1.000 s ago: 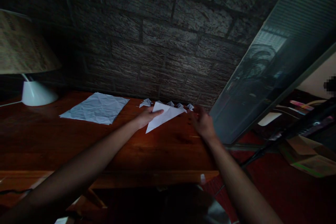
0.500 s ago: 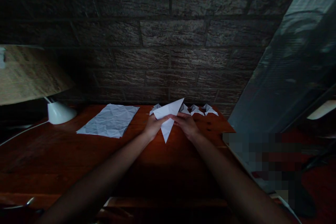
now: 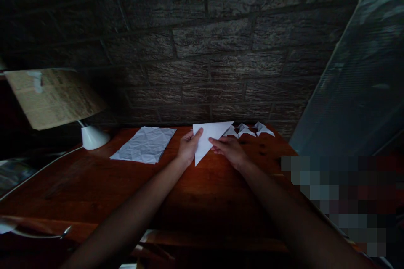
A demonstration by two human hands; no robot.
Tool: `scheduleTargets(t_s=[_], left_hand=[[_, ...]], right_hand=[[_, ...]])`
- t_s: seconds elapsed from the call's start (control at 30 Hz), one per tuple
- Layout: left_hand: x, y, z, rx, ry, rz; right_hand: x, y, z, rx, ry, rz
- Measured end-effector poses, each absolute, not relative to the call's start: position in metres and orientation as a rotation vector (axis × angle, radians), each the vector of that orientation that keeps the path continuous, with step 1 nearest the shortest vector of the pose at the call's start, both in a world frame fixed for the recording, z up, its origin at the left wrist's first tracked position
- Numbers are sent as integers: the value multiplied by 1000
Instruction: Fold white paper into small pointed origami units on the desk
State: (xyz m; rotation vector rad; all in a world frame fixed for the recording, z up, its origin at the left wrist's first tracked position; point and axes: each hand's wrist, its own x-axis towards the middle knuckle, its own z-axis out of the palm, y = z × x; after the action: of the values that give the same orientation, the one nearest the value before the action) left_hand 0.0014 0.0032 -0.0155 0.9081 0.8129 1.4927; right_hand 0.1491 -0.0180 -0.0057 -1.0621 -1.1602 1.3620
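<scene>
A white sheet of paper folded into a triangle [image 3: 206,136] is held up over the wooden table, one point facing down and another to the upper right. My left hand [image 3: 188,147] grips its left edge, thumb lying on the front face. On the slanted right edge, my right hand [image 3: 229,148] pinches the paper with its thumb in front. Just behind and to the right stand several folded paper shapes [image 3: 264,129] in a row, the nearest partly covered by the held paper.
A stack of creased white paper [image 3: 143,145] lies left of my hands on the wooden table [image 3: 78,189]. Farther left stands a lamp with a brown paper shade [image 3: 57,98] and white base [image 3: 94,137], its cord trailing left. A dark brick wall [image 3: 221,42] rises behind the table.
The paper has gone from a shape with two long points to a compact triangle held flat. Both hands have shifted their grip on it. The view has turned slightly left.
</scene>
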Motion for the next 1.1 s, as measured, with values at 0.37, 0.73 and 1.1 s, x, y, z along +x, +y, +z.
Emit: scheduleTargets(t_s=[0.37,0.73,1.1], left_hand=[[-6,8,-3,596,762,1252],[-13,3,0,851,791,1275],[-3,-2,-3,959,764,1266]], right_hand=[[153,-16,-6,-1123,-1377,1242],[153,-15,-4,-1055,-1164,1237],[154,-18,0,-1121,-1174,1217]])
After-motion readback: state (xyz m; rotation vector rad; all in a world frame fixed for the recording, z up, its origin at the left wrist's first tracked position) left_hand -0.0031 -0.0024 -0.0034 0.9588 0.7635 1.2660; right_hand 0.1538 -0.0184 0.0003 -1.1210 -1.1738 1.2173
